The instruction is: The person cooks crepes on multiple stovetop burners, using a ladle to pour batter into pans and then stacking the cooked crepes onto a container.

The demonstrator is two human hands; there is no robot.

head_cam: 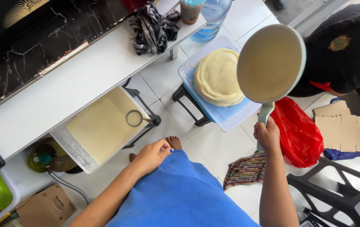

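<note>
right hand (267,135) grips the pan (270,63) handle, held batter-coated over the stack (217,76) in the tray (230,117). left hand (152,155) rests loose on the knee. best tip the pan squarely over the stack.

From my remote seat, this looked like a home kitchen set up for making thin crepe-like wrappers on the floor. I saw a white tiled floor (213,147), a long white counter (74,84) below a black marbled wall panel (41,42), a square clear plastic tub of pale yellow batter (100,126), a clear tray holding a stack of round pale wrappers (218,76), and a round light-green handled pan (270,63) coated with batter.
</note>
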